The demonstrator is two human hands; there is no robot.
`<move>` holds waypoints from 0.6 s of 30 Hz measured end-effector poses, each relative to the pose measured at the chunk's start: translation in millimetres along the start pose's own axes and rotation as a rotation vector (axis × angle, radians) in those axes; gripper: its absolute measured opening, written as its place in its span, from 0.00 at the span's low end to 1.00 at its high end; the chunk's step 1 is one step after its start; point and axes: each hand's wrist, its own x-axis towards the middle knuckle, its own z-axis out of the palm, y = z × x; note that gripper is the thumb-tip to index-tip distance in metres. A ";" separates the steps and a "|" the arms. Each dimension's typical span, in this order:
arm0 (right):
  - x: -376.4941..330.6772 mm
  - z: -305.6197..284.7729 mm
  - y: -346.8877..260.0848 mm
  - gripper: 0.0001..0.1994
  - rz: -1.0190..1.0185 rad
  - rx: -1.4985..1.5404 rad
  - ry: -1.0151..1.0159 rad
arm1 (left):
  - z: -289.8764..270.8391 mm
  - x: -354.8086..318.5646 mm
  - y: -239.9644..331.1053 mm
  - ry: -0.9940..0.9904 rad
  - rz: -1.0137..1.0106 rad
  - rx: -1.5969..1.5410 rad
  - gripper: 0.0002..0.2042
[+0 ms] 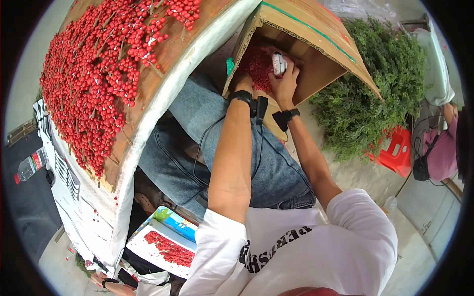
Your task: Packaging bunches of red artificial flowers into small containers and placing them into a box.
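Observation:
Both my arms reach into an open cardboard box [316, 56] at the upper middle, which holds loose red berries [257, 66]. My right hand [285, 86] is closed around a small white rounded object [279, 64] with a dark edge; its exact kind is unclear. Beside it, at the box's near left, my left hand [244, 82] is down by the berries. Its fingers are hidden by the hand and the shadow, so its grip does not show. Dark straps with small black devices circle both wrists.
At left, a wooden table [129, 118] with a white padded edge bears many red berry sprigs [94, 69]. Green foliage [370, 84] and a red plastic stool [393, 150] are right of the box. A tray of berries [170, 249] lies lower left; other people are at both sides.

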 end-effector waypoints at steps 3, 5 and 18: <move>9.5 32.5 42.1 0.39 0.223 -0.101 0.004 | 0.3 -9.8 2.6 0.058 -0.015 0.003 0.13; 11.5 51.8 64.4 0.41 0.153 -0.111 0.020 | -2.1 -19.6 2.7 0.021 -0.028 -0.028 0.12; 33.2 141.4 146.1 0.14 1.034 1.273 -0.865 | -3.8 -48.2 21.0 -0.039 -0.153 -0.314 0.05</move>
